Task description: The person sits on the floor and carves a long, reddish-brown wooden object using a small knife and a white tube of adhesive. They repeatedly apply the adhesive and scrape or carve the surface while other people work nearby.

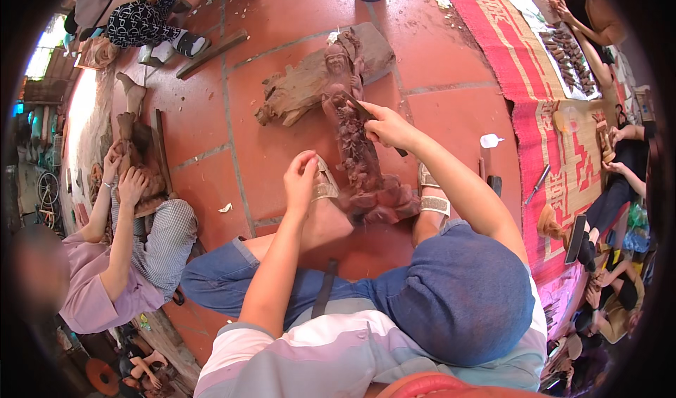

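A reddish-brown carved wooden figure (350, 127) with a bearded head leans back on a rough log (296, 92); its wide base stands on the floor between my feet. My right hand (387, 128) grips a narrow, dark, flat tool (365, 111), perhaps a file, slanted across the figure's chest. The tool's front end lies over the carving; whether it touches cannot be seen. To the left of the figure, above my sandalled foot, my left hand (303, 171) is raised off the carving. Its fingers are pinched together, and anything between them is too small to make out.
A small white bottle (491, 140) lies on the tiles to the right, near a red patterned mat (528, 134) bearing a thin tool (538, 184). At left, a seated person (105, 257) handles another wood piece. Further people work on the right. A wooden bar (211, 53) lies far left.
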Motion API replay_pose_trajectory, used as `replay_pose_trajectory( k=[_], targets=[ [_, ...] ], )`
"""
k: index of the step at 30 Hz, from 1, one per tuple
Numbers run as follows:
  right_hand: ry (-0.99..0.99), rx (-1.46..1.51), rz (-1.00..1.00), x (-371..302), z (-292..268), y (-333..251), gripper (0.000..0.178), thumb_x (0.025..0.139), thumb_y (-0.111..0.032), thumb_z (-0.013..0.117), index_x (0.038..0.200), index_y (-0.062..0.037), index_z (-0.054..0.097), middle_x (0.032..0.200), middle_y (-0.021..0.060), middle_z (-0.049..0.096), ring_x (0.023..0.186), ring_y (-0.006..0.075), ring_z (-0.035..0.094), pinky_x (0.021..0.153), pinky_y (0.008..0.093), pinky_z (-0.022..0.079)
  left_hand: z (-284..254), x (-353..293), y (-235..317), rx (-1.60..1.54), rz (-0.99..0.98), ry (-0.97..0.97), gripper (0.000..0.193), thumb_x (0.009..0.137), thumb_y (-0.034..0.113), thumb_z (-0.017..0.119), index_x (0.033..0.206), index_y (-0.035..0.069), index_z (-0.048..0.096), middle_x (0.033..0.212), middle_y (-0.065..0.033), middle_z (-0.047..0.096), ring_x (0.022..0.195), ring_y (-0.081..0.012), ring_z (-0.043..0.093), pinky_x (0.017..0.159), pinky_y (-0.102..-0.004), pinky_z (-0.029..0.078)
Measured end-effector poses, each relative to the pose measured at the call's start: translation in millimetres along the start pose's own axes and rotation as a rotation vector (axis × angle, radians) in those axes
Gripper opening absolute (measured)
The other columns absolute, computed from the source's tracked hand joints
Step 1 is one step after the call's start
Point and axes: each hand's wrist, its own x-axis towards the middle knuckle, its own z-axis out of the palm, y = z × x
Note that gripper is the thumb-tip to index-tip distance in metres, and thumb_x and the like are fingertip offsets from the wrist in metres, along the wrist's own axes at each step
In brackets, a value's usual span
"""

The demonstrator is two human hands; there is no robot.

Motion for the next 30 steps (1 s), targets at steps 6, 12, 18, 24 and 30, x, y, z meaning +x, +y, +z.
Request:
replay_pose_trajectory(
  k=[6, 12, 18, 24, 30],
  targets=[
    [0.017, 0.048, -0.009, 0.0, 3.4, -0.1, 0.063, 0.072, -0.003, 0.040, 0.132, -0.0205, 0.038, 0.057, 0.0017, 0.049, 0.048, 0.0090, 0.044, 0.043, 0.0233, 0.037, 38.1, 53.9, 53.8, -0.085, -0.246, -0.188, 0.026, 0.084, 0.022, 0.059, 0.100, 0.002, 0.058, 0.087, -0.0057, 0.061, 0.070, -0.0105, 0.057, 0.063, -0.0224, 0.049],
    [0.008, 0.075, -0.007, 1.3, 2.0, -0.5, 0.062, 0.072, -0.003, 0.040, 0.132, -0.0194, 0.038, 0.058, 0.0020, 0.049, 0.049, 0.0090, 0.045, 0.045, 0.0238, 0.037, 48.5, 70.8, 59.8, -0.019, -0.302, -0.210, 0.027, 0.081, 0.027, 0.063, 0.094, 0.004, 0.060, 0.082, -0.0038, 0.062, 0.069, -0.0099, 0.057, 0.060, -0.0222, 0.047],
    [0.014, 0.074, -0.005, 0.5, 1.5, -0.5, 0.060, 0.073, -0.003, 0.041, 0.131, -0.0179, 0.040, 0.058, 0.0019, 0.049, 0.050, 0.0093, 0.045, 0.046, 0.0246, 0.037, 52.6, 71.0, 60.4, 0.108, -0.309, -0.192, 0.027, 0.079, 0.028, 0.066, 0.094, 0.006, 0.063, 0.083, -0.0018, 0.063, 0.070, -0.0088, 0.058, 0.060, -0.0222, 0.046],
    [0.011, 0.056, -0.001, 1.8, 0.3, 2.7, 0.060, 0.073, -0.003, 0.041, 0.131, -0.0168, 0.041, 0.059, 0.0022, 0.050, 0.051, 0.0097, 0.047, 0.048, 0.0247, 0.038, 50.3, 73.8, 60.6, 0.073, -0.372, -0.220, 0.028, 0.078, 0.027, 0.066, 0.095, 0.006, 0.062, 0.086, -0.0028, 0.063, 0.073, -0.0111, 0.058, 0.064, -0.0240, 0.046],
    [0.010, 0.068, -0.023, -0.1, 1.0, 1.6, 0.060, 0.072, -0.002, 0.040, 0.131, -0.0167, 0.041, 0.059, 0.0026, 0.050, 0.052, 0.0102, 0.047, 0.049, 0.0254, 0.039, 47.8, 72.6, 59.5, -0.042, -0.441, -0.157, 0.028, 0.080, 0.031, 0.063, 0.093, 0.005, 0.063, 0.085, -0.0032, 0.064, 0.071, -0.0109, 0.057, 0.062, -0.0231, 0.044]
  ],
)
